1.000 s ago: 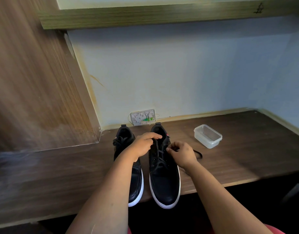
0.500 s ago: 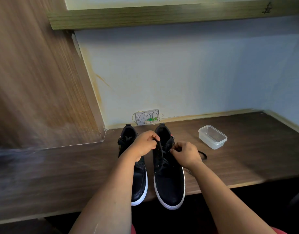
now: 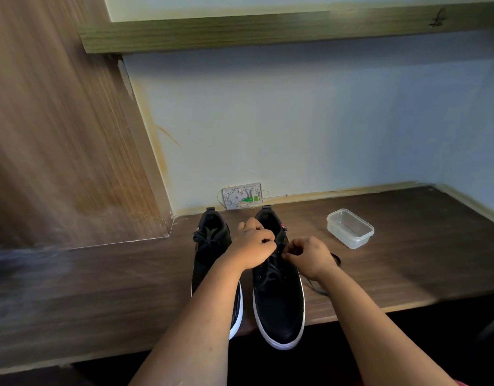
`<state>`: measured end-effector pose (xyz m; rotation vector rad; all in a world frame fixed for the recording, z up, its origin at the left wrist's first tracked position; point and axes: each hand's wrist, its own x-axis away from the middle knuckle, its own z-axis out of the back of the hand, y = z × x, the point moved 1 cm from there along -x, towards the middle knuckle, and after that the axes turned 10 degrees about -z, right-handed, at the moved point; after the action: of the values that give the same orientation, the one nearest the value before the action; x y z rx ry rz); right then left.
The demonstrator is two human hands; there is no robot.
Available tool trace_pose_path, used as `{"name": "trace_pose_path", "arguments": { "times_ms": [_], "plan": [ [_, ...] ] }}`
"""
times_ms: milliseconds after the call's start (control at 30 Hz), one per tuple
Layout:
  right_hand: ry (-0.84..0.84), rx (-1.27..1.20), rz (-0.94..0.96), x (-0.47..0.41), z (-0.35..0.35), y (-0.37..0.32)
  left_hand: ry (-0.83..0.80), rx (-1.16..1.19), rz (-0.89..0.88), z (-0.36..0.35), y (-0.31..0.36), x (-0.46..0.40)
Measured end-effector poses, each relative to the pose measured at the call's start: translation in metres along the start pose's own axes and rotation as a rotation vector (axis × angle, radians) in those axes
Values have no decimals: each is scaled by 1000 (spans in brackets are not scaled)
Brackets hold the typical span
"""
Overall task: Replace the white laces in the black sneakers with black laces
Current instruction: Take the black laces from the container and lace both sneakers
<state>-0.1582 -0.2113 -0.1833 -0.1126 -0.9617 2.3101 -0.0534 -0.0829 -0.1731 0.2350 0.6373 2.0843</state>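
Two black sneakers with white soles stand side by side on the wooden desk, toes over its front edge. The left sneaker [image 3: 209, 246] has a black lace through its eyelets. Over the upper eyelets of the right sneaker [image 3: 278, 302], my left hand [image 3: 254, 246] and my right hand [image 3: 310, 256] each pinch a strand of its black lace [image 3: 271, 267]. The fingers of both hands are curled. A loose end of the lace [image 3: 315, 286] trails onto the desk right of the shoe. No white lace is visible.
A clear plastic container [image 3: 350, 228] sits on the desk [image 3: 421, 260] to the right of the shoes. A white wall socket plate [image 3: 241, 195] is behind them. A wooden panel stands at the left and a shelf runs above.
My left hand has drawn in from the shoe's tongue toward my right hand, and both now meet over the upper eyelets. The camera has shifted slightly.
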Motion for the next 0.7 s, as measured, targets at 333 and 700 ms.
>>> {"name": "trace_pose_path", "arguments": {
  "times_ms": [333,700],
  "plan": [
    [48,50,57,6,3,-7,71,243,78,-2,0,-3],
    [18,2,71,4,5,-3,47,247,87,-1,0,-1]
  ]
}}
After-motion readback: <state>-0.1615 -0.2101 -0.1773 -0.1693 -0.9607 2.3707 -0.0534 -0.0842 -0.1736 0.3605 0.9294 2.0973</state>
